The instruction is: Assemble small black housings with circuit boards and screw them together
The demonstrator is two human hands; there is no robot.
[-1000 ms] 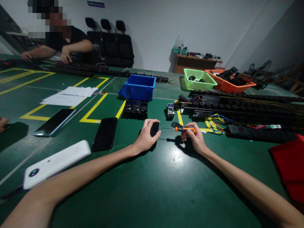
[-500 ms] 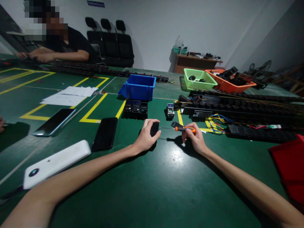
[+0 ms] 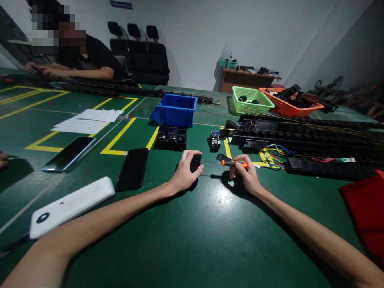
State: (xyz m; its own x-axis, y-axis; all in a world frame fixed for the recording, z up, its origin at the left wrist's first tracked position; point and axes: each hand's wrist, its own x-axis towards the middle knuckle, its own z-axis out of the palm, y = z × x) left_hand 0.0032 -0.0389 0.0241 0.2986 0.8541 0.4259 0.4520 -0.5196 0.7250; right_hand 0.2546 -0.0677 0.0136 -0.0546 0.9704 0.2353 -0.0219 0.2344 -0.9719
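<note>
Tabletop (image 3: 192,240), illegible wall sign (image 3: 121,5), left hand (image 3: 184,174) around black case (image 3: 195,163), right hand (image 3: 248,175) around screwdriver (image 3: 228,163).

Both arms are bare and reach forward from the lower corners of the view, drawing closer together toward the hands. The left forearm (image 3: 120,212) slants up and inward from a bent elbow (image 3: 55,250), its wrist (image 3: 169,189) nearly straight. The left hand (image 3: 183,174) is turned back up, fingers arched forward and curled over in a grip, the thumb stretched toward the right hand (image 3: 249,174). That hand sits apart from the left, at about the same height, thumb and index finger pinched together, other fingers bent beneath. The right forearm (image 3: 312,226) runs diagonally down to the right edge.
</note>
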